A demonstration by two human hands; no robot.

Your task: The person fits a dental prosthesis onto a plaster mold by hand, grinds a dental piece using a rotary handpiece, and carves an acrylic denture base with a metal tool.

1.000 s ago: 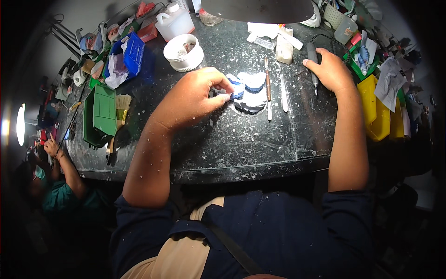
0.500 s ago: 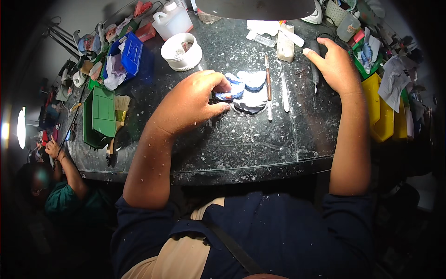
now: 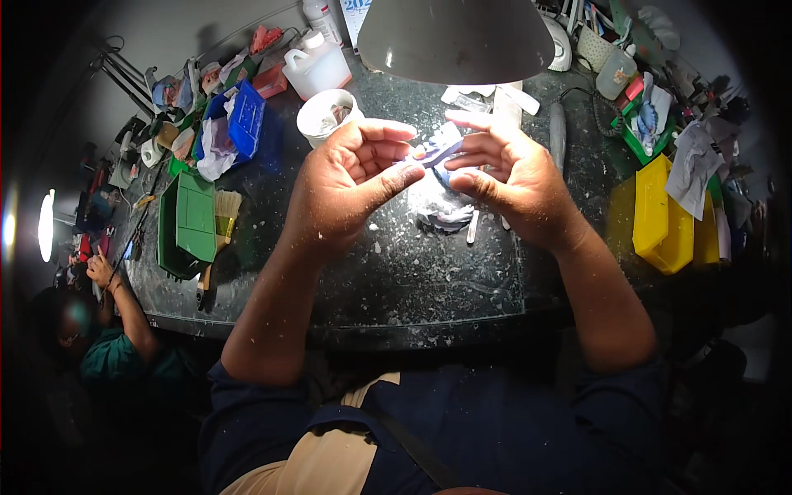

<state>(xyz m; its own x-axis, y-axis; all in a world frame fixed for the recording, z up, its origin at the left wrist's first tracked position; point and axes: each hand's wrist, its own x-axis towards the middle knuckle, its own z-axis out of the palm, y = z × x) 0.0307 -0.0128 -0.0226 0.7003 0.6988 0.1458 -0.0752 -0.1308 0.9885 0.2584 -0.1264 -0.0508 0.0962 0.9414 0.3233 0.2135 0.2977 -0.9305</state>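
Note:
Under the lamp, a small blue-and-white dental cast (image 3: 443, 147) is raised off the bench between my two hands. My left hand (image 3: 342, 186) pinches its left end between thumb and fingers. At the other end, the curved fingers of my right hand (image 3: 528, 181) close on the cast, with the thumb below. Another pale cast (image 3: 445, 216) lies on the bench underneath, glaring in the light and partly covered by my hands. One slim tool (image 3: 473, 227) shows only its tip beside that cast.
A dark lamp shade (image 3: 458, 41) hangs low beyond my hands. A grey handpiece (image 3: 558, 136) lies to the right, near a yellow bin (image 3: 660, 214). On the left are a white tub (image 3: 326, 115), green bin (image 3: 186, 223) and brush (image 3: 224, 214). Another person (image 3: 124, 305) sits far left.
My left hand has lifted the blue-and-white cast off the bench. My right hand has come left from beside the handpiece to the cast. The view has shifted, showing more lamp.

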